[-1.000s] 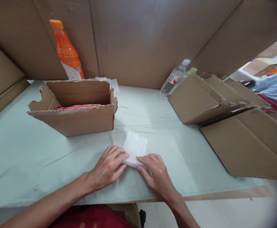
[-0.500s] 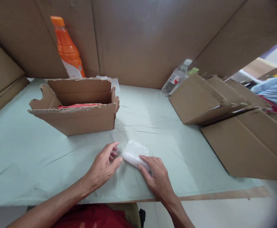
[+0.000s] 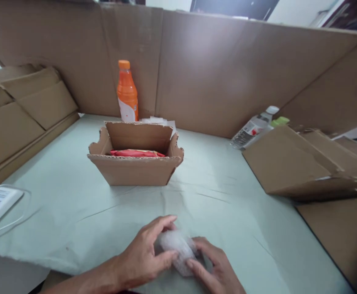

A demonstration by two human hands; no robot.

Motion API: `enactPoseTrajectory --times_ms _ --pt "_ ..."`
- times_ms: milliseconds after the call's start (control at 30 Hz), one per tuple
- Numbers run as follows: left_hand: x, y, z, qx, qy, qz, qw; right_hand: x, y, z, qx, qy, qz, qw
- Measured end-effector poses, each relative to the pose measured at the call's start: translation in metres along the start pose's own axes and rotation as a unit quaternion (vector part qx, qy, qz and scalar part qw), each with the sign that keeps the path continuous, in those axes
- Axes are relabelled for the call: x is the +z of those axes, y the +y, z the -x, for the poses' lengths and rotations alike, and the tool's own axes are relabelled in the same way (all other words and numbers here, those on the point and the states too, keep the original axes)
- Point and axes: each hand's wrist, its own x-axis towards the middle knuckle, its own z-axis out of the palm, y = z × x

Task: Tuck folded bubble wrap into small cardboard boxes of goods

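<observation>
A small clear bundle of bubble wrap [image 3: 178,247], slightly blurred, is between my two hands near the front of the table. My left hand [image 3: 146,255] grips its left side, thumb in front and fingers curled behind. On the right side, my right hand [image 3: 213,263] pinches the bundle between thumb and fingers. Whatever the wrap may contain cannot be made out. Beyond the hands stands an open cardboard box [image 3: 138,171] with torn upper edges. A red packet [image 3: 137,153] shows inside it.
An orange drink bottle [image 3: 127,92] stands behind the box. A clear water bottle [image 3: 253,128] leans at the back right, beside folded cardboard boxes [image 3: 291,163]. More cardboard [image 3: 28,110] stands at the left. A white power strip [image 3: 1,204] with a cable lies at the left edge.
My left hand has closed in on the bubble-wrap bundle, which was in the right hand only. The bundle has turned more upright. The view has tilted upward and shifted left.
</observation>
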Motion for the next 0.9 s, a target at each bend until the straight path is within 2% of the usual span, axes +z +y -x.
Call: enactPoseTrajectory --times_ms 33,67,100,133,200,267,333,400,433,500,567,633,700,767,833,900 --pt "-0.015 0.004 -0.003 0.07 0.039 -0.067 0.995 -0.003 -0.003 -0.006 -0.01 0.009 0.001 1.0" --pt "-0.033 0.009 -0.008 0.139 0.091 -0.139 0.976 -0.007 -0.005 -0.011 -0.022 0.033 0.008 0.999" --pt "-0.052 0.014 -0.015 0.19 0.152 -0.212 0.947 -0.013 -0.007 -0.017 -0.037 0.064 0.019 0.997" --pt "-0.073 0.019 -0.022 0.215 0.209 -0.279 0.912 -0.019 -0.009 -0.023 -0.054 0.094 0.032 0.994" --pt "-0.112 0.026 -0.035 0.217 0.314 -0.39 0.838 -0.035 -0.013 -0.035 -0.087 0.155 0.062 0.982" --pt "-0.138 0.027 -0.042 0.204 0.342 -0.446 0.801 -0.053 -0.02 -0.047 -0.104 0.239 0.087 0.962" --pt "-0.149 0.021 -0.041 0.206 0.317 -0.457 0.805 -0.069 -0.033 -0.065 -0.098 0.326 0.091 0.936" --pt "-0.147 0.012 -0.034 0.22 0.287 -0.44 0.822 -0.08 -0.055 -0.09 -0.091 0.369 0.085 0.921" --pt "-0.144 0.008 -0.03 0.227 0.28 -0.427 0.829 -0.083 -0.069 -0.105 -0.097 0.363 0.095 0.922" --pt "-0.138 0.002 -0.023 0.236 0.276 -0.402 0.84 -0.084 -0.097 -0.142 -0.146 0.306 0.148 0.929" --pt "-0.136 0.0 -0.022 0.238 0.277 -0.377 0.851 -0.078 -0.122 -0.181 -0.225 0.198 0.214 0.93" --pt "-0.137 0.0 -0.024 0.237 0.279 -0.353 0.861 -0.066 -0.139 -0.215 -0.284 0.093 0.261 0.918" --pt "-0.14 0.002 -0.027 0.236 0.28 -0.336 0.868 -0.054 -0.147 -0.241 -0.318 0.03 0.299 0.899" --pt "-0.143 0.002 -0.03 0.239 0.278 -0.325 0.871 -0.043 -0.149 -0.259 -0.334 0.018 0.353 0.874" --pt "-0.145 0.0 -0.031 0.241 0.272 -0.32 0.875 -0.035 -0.147 -0.271 -0.334 0.007 0.424 0.842" --pt "-0.145 -0.003 -0.03 0.241 0.27 -0.313 0.878 -0.028 -0.145 -0.28 -0.312 -0.039 0.493 0.811"
